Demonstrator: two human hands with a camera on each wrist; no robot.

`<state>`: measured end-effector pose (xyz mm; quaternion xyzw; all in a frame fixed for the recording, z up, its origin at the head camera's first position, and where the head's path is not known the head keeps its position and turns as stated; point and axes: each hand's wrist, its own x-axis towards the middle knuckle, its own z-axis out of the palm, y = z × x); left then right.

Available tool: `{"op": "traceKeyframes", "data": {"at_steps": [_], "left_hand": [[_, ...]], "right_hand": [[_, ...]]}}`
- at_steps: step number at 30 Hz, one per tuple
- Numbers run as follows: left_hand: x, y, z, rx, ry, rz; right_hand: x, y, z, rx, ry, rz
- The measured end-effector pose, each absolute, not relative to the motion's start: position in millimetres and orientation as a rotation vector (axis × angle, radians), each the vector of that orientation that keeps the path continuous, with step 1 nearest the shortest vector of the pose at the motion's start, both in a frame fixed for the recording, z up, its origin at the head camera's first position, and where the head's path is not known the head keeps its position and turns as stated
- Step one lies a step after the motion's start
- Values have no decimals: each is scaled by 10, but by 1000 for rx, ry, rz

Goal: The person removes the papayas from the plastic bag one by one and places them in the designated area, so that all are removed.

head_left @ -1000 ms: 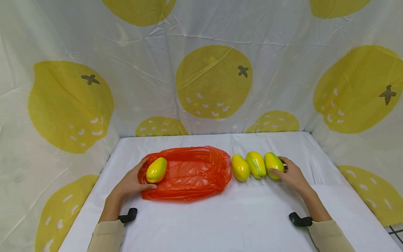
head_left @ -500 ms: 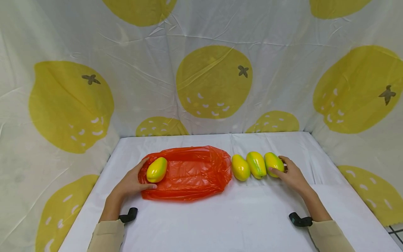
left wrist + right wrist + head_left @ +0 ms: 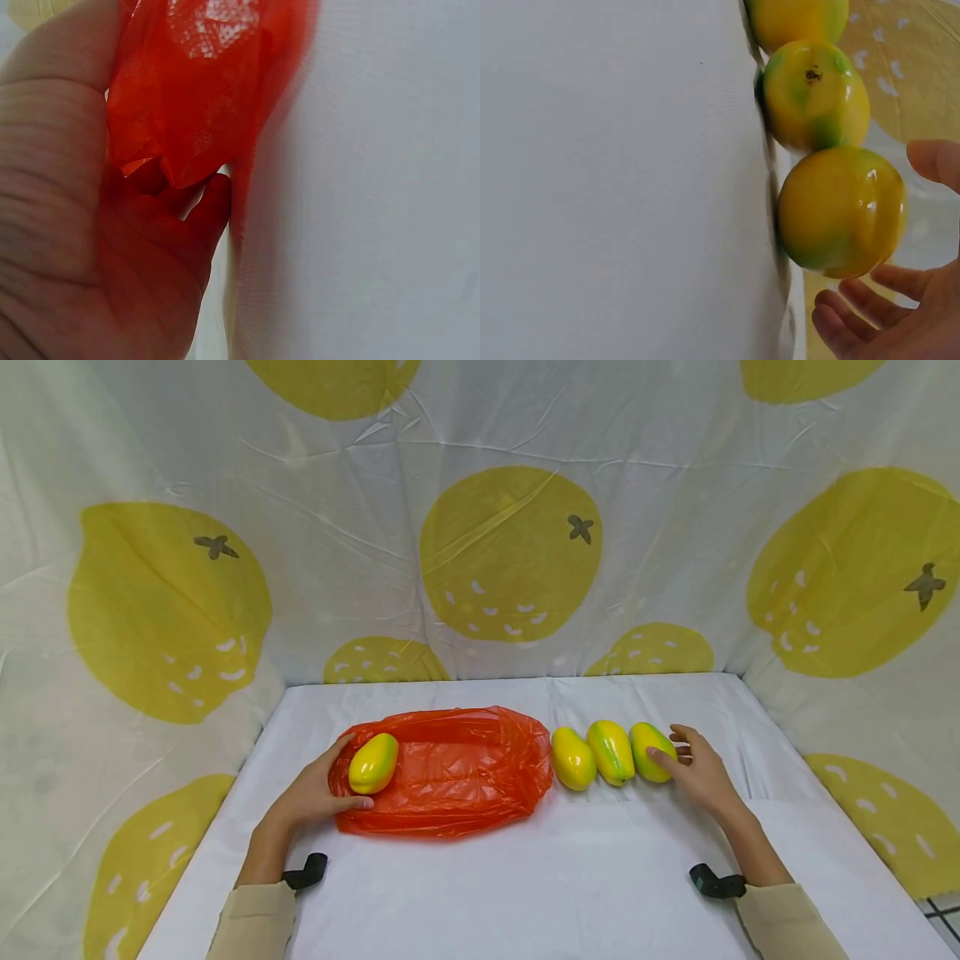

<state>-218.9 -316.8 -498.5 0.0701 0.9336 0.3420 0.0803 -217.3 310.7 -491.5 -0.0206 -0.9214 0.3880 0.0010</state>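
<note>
In the head view, a glossy yellow-green papaya (image 3: 373, 764) rests at the left end of a spread red plastic bag (image 3: 457, 785). My left hand (image 3: 309, 789) holds that end of the bag, thumb at the near side and fingers at the far side. The left wrist view has the bag's film (image 3: 202, 97) between thumb and fingers. Right of the bag, three more papayas stand in a row: a left one (image 3: 573, 760), a middle one (image 3: 611, 753) and a right one (image 3: 651, 752). Beside the right one, my right hand (image 3: 702, 772) has its fingers spread, gripping nothing.
A white cloth covers the table (image 3: 517, 893). Behind and on both sides hangs a pale curtain (image 3: 660, 543) printed with large yellow lemons. Black camera mounts sit on the left wrist (image 3: 306, 872) and the right wrist (image 3: 716, 883).
My right hand has loosened from the rightmost papaya and drawn slightly right, its fingers opening. The left hand, the bag and the papaya on it have stayed in place.
</note>
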Motion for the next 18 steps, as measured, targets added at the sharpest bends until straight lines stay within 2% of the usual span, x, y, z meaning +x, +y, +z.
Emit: {"op": "traceKeyframes", "data": {"at_steps": [18], "left_hand": [[-2210, -3184, -5019, 225, 2798, 1028]], "right_hand": [[-2179, 3028, -4747, 27, -2697, 1242]]}}
